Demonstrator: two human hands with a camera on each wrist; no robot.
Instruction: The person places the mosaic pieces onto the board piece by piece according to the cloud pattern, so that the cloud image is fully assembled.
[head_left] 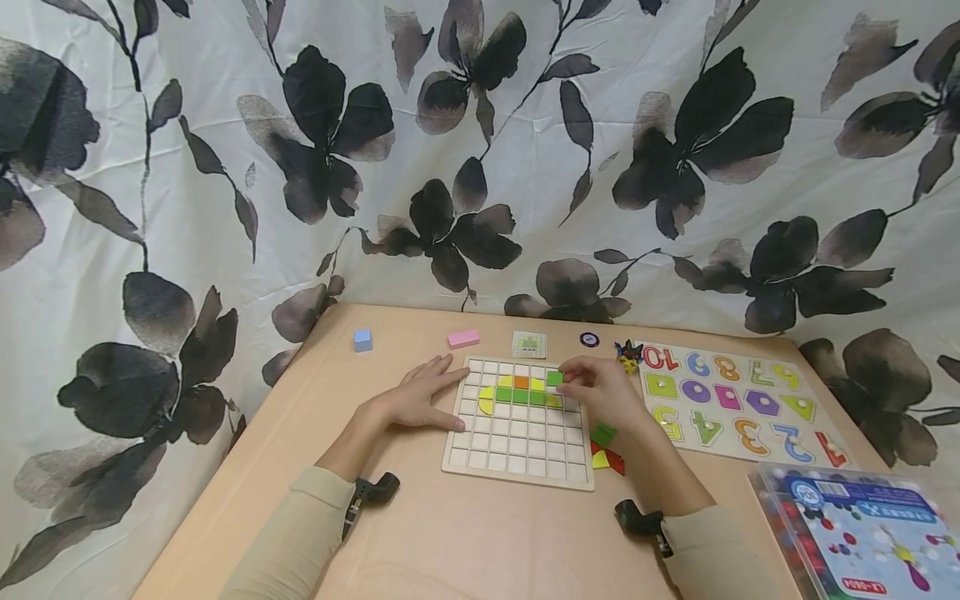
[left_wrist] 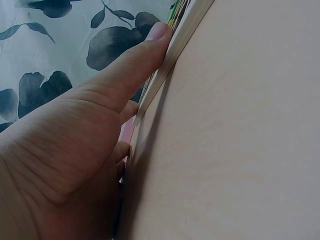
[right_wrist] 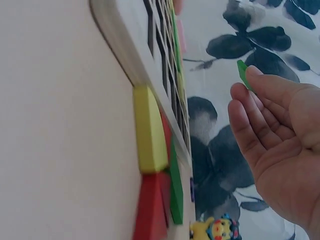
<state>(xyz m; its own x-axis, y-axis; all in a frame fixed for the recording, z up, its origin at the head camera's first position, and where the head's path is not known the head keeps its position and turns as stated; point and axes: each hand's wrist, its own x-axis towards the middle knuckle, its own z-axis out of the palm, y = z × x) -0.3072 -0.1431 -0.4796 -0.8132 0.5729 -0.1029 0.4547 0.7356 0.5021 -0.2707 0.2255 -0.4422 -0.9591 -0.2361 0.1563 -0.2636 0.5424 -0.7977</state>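
Green square tile (head_left: 554, 378) is pinched in the grip of the right hand (head_left: 603, 392), held just above the upper right of the wooden grid board (head_left: 517, 450). Green, orange and yellow pieces occupy the board's second and third rows. Left hand (head_left: 420, 396) lies flat with straight fingers, touching the board's left edge. Loose red, yellow and green pieces (head_left: 604, 450) lie beside the board on the bench (head_left: 465, 533); a number puzzle (head_left: 742, 404) sits further right.
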